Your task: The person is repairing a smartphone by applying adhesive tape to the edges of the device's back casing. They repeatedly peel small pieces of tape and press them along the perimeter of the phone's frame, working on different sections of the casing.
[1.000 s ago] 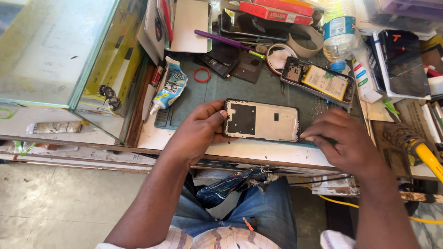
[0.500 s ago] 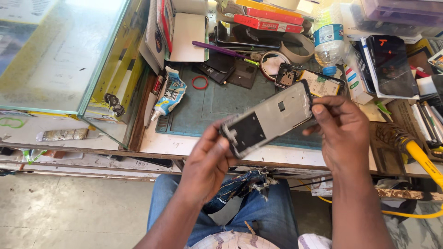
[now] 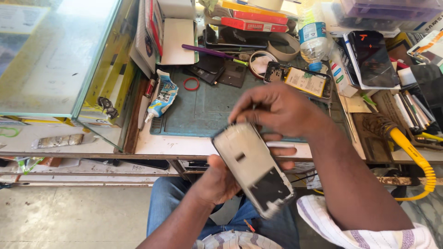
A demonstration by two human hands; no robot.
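Note:
I hold a silver phone frame (image 3: 251,166) with a dark panel at its lower end, lifted off the bench and tilted over my lap. My left hand (image 3: 221,182) grips it from below along its left edge. My right hand (image 3: 272,108) is curled over the frame's top end, fingertips pinching at its upper corner. Whether a small tool sits in those fingers is hidden. Behind my hands lies the green work mat (image 3: 203,108) on the bench.
An opened phone with a yellow battery (image 3: 302,80) lies at the mat's far right. A glue tube (image 3: 161,97), a red rubber ring (image 3: 191,83) and dark phone parts (image 3: 221,71) sit on the mat. A glass case (image 3: 60,60) stands left; a yellow coiled cable (image 3: 410,152) right.
The frame lay flat on the mat a second ago. I lifted it, swung it round and brought it toward me; it now points down over my lap, with my right hand above it.

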